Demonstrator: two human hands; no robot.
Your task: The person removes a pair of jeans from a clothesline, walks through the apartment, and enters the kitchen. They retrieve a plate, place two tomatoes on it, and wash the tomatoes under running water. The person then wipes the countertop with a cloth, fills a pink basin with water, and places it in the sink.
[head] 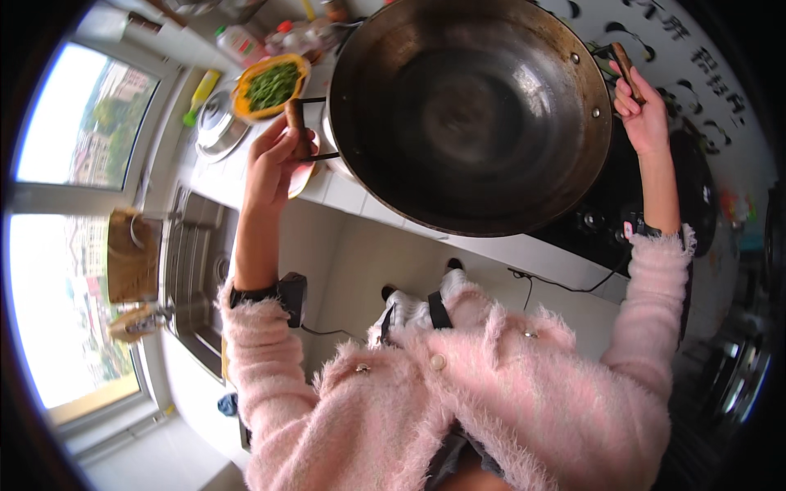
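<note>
A large dark metal wok [466, 123] with two wooden side handles hangs in the air in front of me, its hollow inside facing the camera. My left hand [273, 156] is closed around the wooden handle [296, 126] on its left side. At the upper right, my right hand [642, 113] grips the other wooden handle [627, 70]. The wok looks empty, with shiny reflections on its inner wall. Behind my left hand, a plate [302, 178] is partly hidden. Left of the wok, an orange-rimmed dish [238, 101] holds chopped greens [272, 85].
A metal pot lid [218, 119], a yellow-green bottle [202, 97] and other bottles [241, 44] stand on the white tiled counter [345, 195]. The black gas stove [571, 227] is partly behind the wok. A sink [196, 258] lies left, and a cable [571, 287] hangs by the counter front.
</note>
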